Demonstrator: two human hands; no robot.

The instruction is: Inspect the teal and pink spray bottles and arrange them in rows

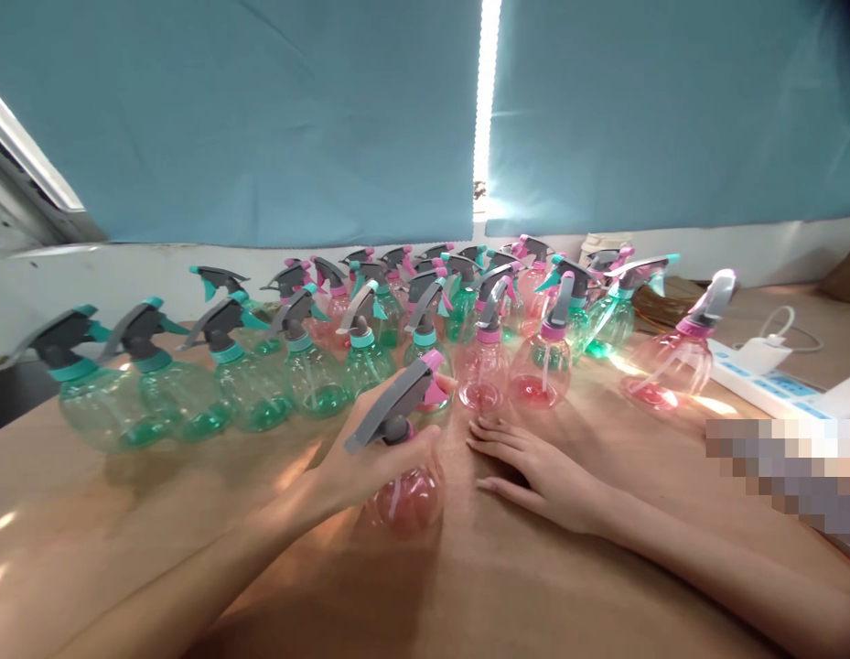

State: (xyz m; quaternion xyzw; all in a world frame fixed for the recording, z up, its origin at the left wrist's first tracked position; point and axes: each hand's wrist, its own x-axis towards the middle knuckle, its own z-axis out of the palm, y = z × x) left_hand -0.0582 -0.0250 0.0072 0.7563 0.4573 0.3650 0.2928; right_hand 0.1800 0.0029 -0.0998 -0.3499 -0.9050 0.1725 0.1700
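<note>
A pink spray bottle [407, 499] with a grey and pink trigger head is gripped around its neck by my left hand [376, 444], at the middle of the table. My right hand [534, 471] lies palm down on the tabletop with its fingers stretched out, holding nothing. Its fingertips are close to the base of another pink spray bottle [483, 371]. Beside that stands one more pink bottle [540, 371]. Beyond my left hand runs a front row of green spray bottles [256, 394] with turquoise collars.
Several more green and pink bottles crowd behind the front row. A lone pink bottle [672, 366] stands at the right, near a white power strip [760, 380] with plugs and a cable. Blue curtains [294, 128] hang behind the wooden table [534, 595]. A patch at right is pixelated.
</note>
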